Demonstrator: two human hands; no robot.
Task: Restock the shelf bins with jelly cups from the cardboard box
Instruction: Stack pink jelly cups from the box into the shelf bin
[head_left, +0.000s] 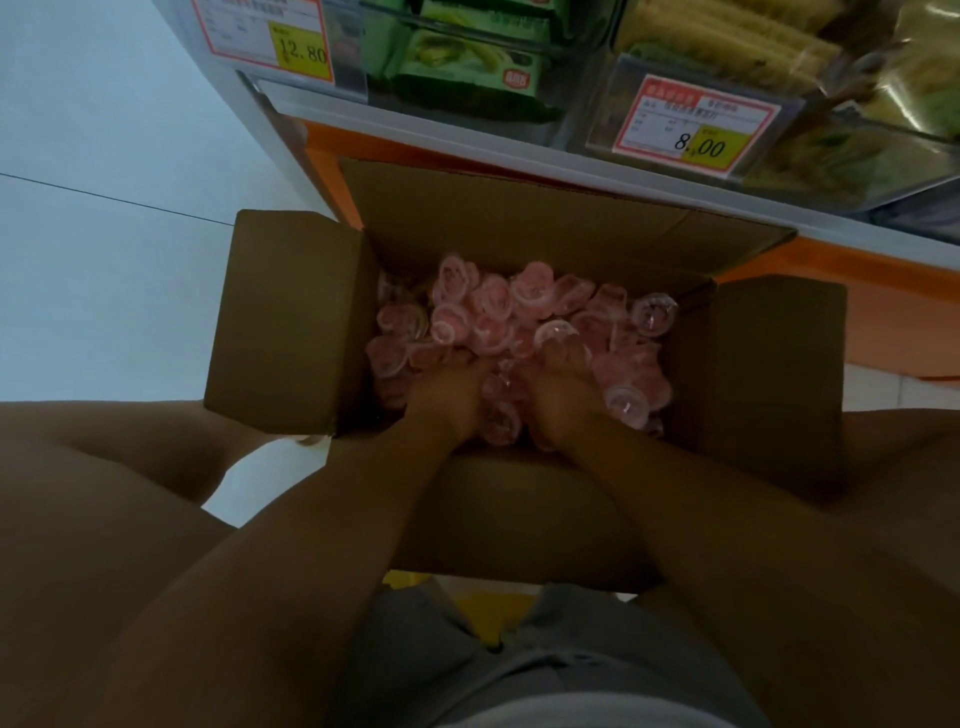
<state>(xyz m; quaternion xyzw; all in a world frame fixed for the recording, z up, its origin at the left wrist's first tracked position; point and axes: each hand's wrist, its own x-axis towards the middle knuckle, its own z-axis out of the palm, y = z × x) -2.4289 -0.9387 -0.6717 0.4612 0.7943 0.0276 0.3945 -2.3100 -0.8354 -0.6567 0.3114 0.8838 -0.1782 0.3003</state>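
Where the box stands: cardboard box (291, 312) on the floor (104, 270), against the orange base (857, 296) of the shelf (426, 122), between the person's knees, flaps folded open
Jelly cups (498, 306): pink, heaped loose inside the box
Left hand (447, 397): sunk into the heap, fingers buried among cups; grip cannot be told
Right hand (563, 397): just beside the left, fingertips under a cup; grip cannot be told
Shelf bins (467, 57): clear, holding green and yellow packets, price tags (696, 124) on their fronts
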